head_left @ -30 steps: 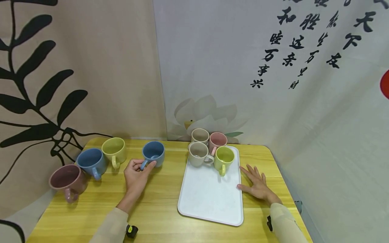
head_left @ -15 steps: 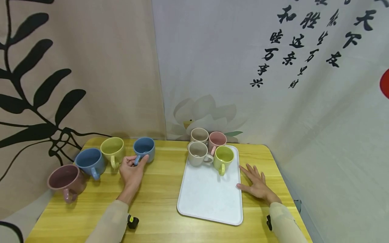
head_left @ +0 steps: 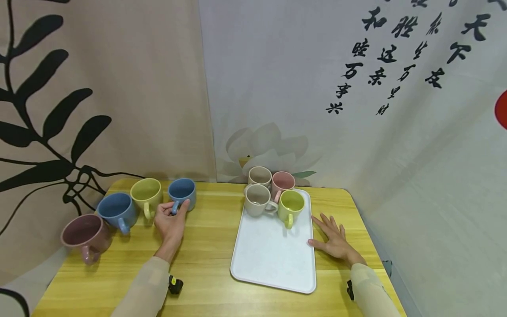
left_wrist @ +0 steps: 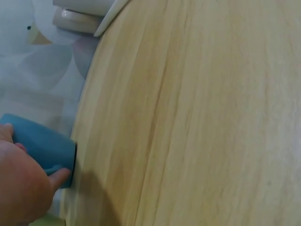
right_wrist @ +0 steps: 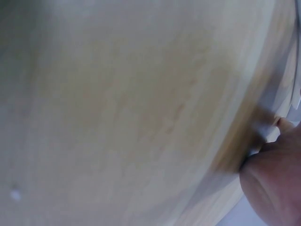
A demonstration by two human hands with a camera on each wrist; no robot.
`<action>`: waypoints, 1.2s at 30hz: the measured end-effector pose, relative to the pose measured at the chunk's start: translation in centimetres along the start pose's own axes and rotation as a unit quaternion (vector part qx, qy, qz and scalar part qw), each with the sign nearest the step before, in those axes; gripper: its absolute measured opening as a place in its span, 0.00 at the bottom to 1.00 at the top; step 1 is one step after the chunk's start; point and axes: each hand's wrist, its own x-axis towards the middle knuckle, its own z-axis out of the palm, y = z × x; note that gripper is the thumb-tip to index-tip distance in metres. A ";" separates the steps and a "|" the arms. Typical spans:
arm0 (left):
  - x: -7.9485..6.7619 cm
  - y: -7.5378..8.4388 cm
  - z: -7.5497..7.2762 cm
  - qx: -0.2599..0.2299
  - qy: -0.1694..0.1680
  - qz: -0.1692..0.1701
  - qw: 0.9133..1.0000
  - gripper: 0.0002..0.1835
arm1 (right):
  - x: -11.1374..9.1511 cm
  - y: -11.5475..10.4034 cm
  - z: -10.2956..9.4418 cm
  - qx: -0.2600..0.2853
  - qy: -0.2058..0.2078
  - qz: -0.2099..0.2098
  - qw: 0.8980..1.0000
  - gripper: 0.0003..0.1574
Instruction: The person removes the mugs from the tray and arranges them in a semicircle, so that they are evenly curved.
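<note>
My left hand (head_left: pixel 171 222) pinches the handle of a blue mug (head_left: pixel 182 193) near the table's back edge. In the left wrist view the fingers curl at that blue mug (left_wrist: pixel 44 146), which stands upright at the edge. Just left of it is a yellow mug (head_left: pixel 146 193), then another blue mug (head_left: pixel 117 211) and a pink mug (head_left: pixel 86 235). With fingers spread, my right hand (head_left: pixel 334 240) lies on the table, its fingertips touching the right rim of a white tray (head_left: pixel 273 259).
At the tray's far end stand a grey-white mug (head_left: pixel 257 200), a yellow-green mug (head_left: pixel 291 204), a pink mug (head_left: pixel 283 181) and a beige mug (head_left: pixel 260 175). A cloth backdrop (head_left: pixel 277 88) hangs behind the wooden table (head_left: pixel 206 264).
My left hand has moved left with the blue mug, bringing it beside the yellow mug. The right hand and the tray have stayed in place.
</note>
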 end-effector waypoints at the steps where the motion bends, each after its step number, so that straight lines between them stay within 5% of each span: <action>1: 0.0 0.0 0.0 0.000 0.003 0.000 1.000 0.25 | 0.0 0.0 0.0 0.000 0.000 0.000 1.000 0.59; 36: 1.4 -1.1 1.1 -0.003 0.065 0.019 0.998 0.22 | 0.0 0.1 0.1 -0.002 0.004 -0.007 1.000 0.60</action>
